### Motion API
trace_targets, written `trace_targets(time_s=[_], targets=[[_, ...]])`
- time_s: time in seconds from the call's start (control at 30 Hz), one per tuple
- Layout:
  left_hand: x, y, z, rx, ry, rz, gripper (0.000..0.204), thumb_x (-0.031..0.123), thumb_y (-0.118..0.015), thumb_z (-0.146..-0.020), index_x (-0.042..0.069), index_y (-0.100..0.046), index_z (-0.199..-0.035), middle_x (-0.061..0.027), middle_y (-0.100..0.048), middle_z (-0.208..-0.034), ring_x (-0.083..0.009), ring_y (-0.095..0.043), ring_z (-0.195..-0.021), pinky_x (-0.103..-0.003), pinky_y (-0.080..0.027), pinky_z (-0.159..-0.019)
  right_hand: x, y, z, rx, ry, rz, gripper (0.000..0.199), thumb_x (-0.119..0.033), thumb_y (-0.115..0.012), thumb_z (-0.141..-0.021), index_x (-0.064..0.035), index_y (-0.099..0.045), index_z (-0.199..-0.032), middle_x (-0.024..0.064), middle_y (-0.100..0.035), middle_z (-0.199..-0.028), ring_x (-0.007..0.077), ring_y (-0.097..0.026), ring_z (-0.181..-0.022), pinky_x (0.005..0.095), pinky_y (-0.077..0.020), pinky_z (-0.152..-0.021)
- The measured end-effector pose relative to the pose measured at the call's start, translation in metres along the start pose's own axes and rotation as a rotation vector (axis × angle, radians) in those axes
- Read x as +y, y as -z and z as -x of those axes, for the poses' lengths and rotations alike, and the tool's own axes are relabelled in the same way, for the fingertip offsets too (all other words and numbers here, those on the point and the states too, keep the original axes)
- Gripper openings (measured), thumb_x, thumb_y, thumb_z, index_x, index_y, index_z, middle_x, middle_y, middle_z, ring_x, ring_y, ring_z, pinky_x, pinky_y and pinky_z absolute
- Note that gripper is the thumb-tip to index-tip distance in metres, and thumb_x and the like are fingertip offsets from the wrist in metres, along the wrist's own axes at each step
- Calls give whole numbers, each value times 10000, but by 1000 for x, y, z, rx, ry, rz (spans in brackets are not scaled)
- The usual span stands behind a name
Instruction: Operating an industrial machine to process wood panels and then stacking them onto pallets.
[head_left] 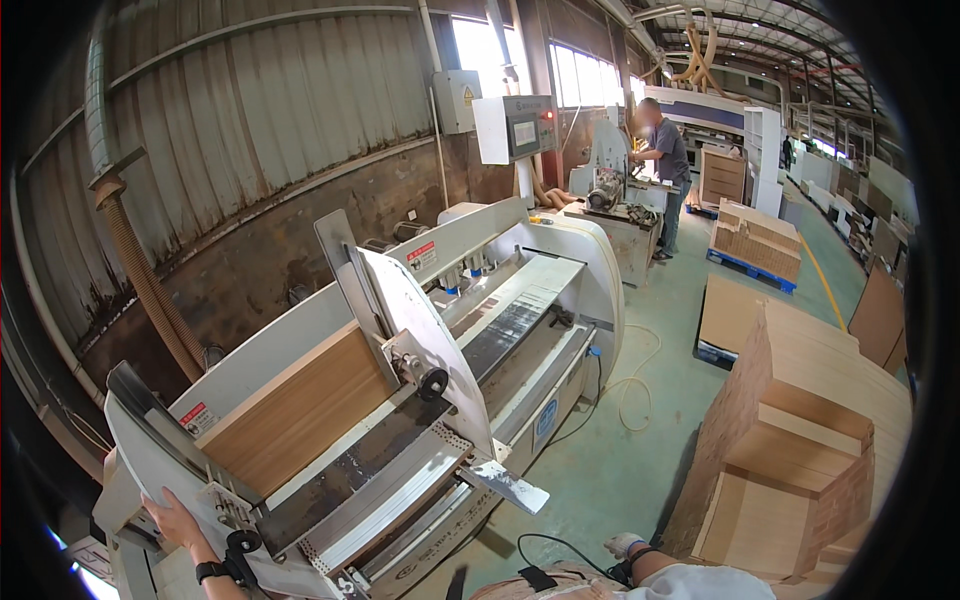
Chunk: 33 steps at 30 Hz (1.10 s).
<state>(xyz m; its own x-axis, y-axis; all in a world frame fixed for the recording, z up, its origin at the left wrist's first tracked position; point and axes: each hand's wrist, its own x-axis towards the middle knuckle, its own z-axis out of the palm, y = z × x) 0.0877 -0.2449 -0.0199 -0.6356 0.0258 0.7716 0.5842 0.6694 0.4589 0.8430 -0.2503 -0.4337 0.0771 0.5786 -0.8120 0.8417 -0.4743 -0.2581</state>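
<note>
Left hand: left hand (172,518) lies flat, fingers spread, on the grey end guard (150,450) of the machine (470,300); gripping nothing, just pressing on the plate; black wristband on the forearm.
Right hand: right hand (622,545) at bottom edge, in a white glove; mostly cut off, cannot tell how open it is or whether it holds anything; near the closest board stack (800,440).
Panel: wood-grain panel (300,410) stands tilted on the machine bed against the white back fence, between end guard and the white upright arm (420,330); well apart from both hands.
Machine: long white body running away from the viewer, dark feed track down the middle, small black roller (433,383) on the arm just right of panel.
Stacks: pale cut boards piled in steps on the right; more stacks on blue pallets (745,265) farther back.
Cable: thin light cable (635,385) looped on green floor beside machine.
Background: another person (665,160) stands at a second machine far back; control box (515,128) on a post; corrugated wall at left, ribbed hose (150,290) running down it.
</note>
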Motion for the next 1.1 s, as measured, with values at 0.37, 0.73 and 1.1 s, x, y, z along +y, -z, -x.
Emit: trace_targets(time_s=[0.37, 0.73, 1.1], targets=[[-9, -7, -2, 27, -12, 0, 513, 363, -444, -826, 21, -367, -1201, -200, -479, -1137, -365, -514, -948, -399, -426, -770, -5, 3, 8, 7, -31, 16, 399, -380, -388, -803, -70, -580, -964, 82, -625, -848, 214, -598, -782, 349, -447, -682], [-1, -3, -1, 4, 22, -10, 510, 371, -444, -825, 31, -372, -1199, -197, -490, -1123, -367, -524, -924, -408, -434, -747, 7, -5, -10, 5, 17, 72, 367, -351, -378, -801, -78, -576, -945, 97, -619, -844, 220, -591, -751, 357, -441, -665], [0, -1, 1, 16, 5, -15, 505, 360, -440, -832, 13, -371, -1194, -198, -487, -1126, -366, -526, -923, -398, -438, -751, 1, -3, -4, 32, 16, 66, 396, -373, -376, -800, -70, -587, -944, 81, -617, -892, 199, -598, -782, 346, -439, -695]])
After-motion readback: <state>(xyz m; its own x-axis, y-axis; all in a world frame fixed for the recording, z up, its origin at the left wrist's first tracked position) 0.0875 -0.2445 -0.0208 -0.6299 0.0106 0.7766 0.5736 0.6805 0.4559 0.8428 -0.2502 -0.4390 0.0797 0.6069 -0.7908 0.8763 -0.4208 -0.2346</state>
